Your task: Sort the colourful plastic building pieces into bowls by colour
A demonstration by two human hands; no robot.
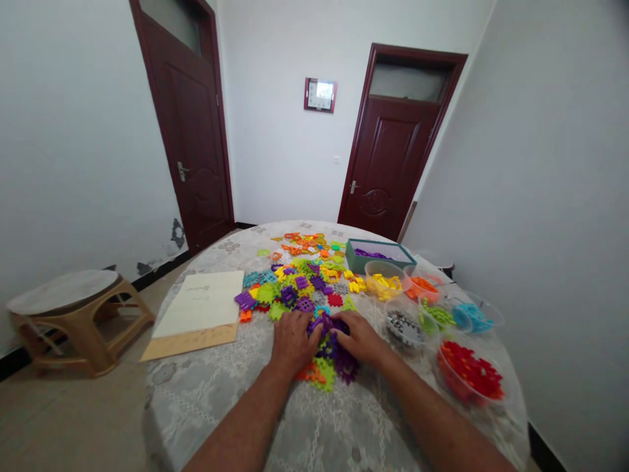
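My left hand and my right hand meet at the near edge of a heap of colourful plastic gear pieces. Between them are purple gear pieces, with the fingers of both hands curled round them. More purple pieces lie under the right palm. Just in front of my wrists rest a lime green gear piece and an orange piece. My fingertips are partly hidden by the pieces, so whether these are joined together cannot be made out.
Clear bowls of sorted pieces stand at the right: yellow, orange, grey, green, blue and red. Behind them is a green box with purple pieces. An open notebook lies left; a stool stands beyond.
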